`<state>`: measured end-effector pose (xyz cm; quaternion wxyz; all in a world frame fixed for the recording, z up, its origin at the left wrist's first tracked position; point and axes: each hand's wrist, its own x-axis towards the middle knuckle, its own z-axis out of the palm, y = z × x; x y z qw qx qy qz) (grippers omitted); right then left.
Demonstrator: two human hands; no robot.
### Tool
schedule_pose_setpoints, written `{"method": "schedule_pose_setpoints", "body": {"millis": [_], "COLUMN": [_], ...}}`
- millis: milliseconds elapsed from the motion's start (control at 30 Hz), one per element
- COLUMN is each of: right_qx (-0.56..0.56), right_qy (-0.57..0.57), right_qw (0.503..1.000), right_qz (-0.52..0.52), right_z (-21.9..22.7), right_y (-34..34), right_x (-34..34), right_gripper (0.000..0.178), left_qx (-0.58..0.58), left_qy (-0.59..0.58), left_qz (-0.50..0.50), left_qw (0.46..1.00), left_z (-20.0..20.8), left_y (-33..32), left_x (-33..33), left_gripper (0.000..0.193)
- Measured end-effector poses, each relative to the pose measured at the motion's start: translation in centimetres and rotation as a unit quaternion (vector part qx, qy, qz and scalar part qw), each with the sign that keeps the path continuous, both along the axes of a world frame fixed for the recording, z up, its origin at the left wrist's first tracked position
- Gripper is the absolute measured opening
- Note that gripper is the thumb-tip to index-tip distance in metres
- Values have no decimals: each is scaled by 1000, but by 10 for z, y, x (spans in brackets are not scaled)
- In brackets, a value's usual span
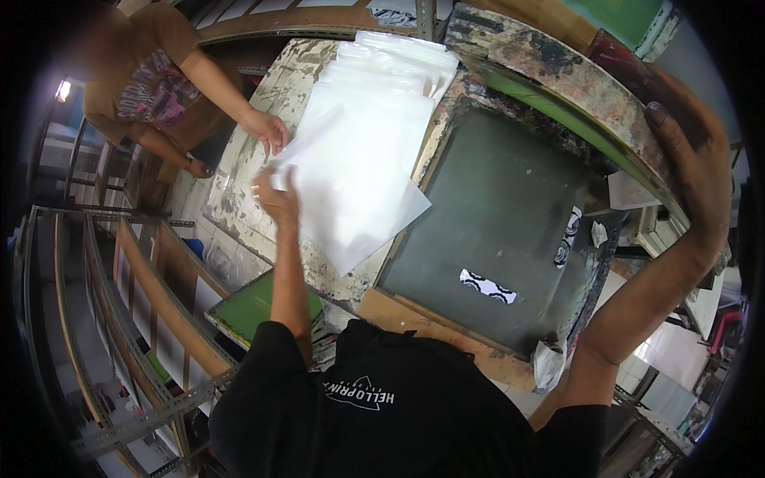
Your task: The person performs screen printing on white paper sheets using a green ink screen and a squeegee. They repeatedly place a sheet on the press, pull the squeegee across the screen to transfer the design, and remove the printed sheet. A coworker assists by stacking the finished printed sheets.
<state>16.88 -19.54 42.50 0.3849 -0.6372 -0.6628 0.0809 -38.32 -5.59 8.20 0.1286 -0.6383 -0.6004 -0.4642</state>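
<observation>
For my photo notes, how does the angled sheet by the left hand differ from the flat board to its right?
The sheet is white, the board dark grey. The sheet looks bare, while the board carries two black-and-white patterned strips. Both show broad, straight-edged surfaces.

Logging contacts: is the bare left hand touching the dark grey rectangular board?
Apart: the head view shows white rectangular sheets between the left hand and the board.
</observation>
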Motion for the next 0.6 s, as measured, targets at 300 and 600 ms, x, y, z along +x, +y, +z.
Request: {"method": "schedule_pose_setpoints", "body": {"millis": [300,600], "right_qx": [2,7], "right_qy": [-94,-151], "right_qw": [995,988], "right_qz": [-15,-37], "right_z": [-2,0], "right_y": [6,7], "right_x": [6,10], "right_gripper": [54,58], "left_qx": [-129,-123], "left_qy": [52,68], "left_qz": [-261,-189], "left_qw": [955,972], "left_z": [-1,5], "left_y": [-126,-102], "left_x": [136,131], "left_gripper": [15,21]}}
